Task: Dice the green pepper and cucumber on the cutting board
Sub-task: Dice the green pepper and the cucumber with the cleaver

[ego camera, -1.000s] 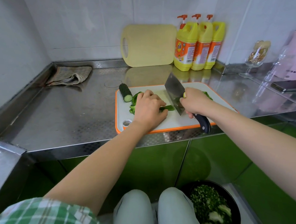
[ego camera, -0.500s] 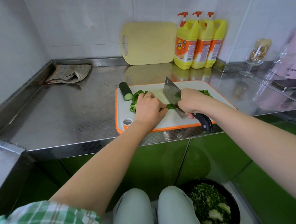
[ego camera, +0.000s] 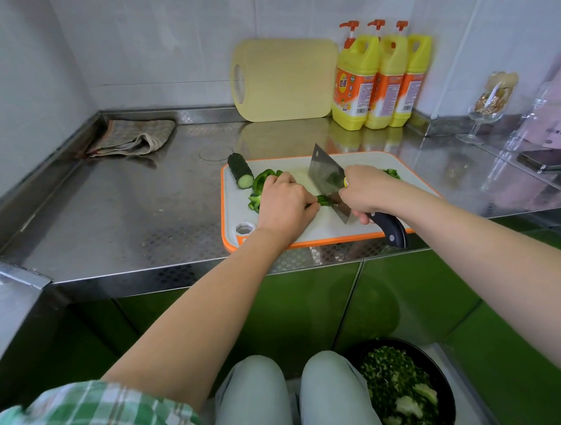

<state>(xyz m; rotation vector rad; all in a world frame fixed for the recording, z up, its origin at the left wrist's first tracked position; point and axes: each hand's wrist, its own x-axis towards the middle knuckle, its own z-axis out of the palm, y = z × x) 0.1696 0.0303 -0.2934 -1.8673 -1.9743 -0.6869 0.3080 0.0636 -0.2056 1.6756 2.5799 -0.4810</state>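
On the cutting board [ego camera: 332,229], near counter [ego camera: 126,210] edge: your left hand [ego camera: 284,206] holds down green pepper strips [ego camera: 322,200]; your right hand [ego camera: 364,190] grips the cleaver [ego camera: 325,172], blade down just right of those fingers. Cucumber piece [ego camera: 240,172] far-left, undiced. Risk: strips slip, edge meets fingertips.

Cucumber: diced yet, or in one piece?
One piece, not diced. The cucumber lies on its side at the far left corner of the board, its pale cut end showing and no cucumber cubes visible beside it.
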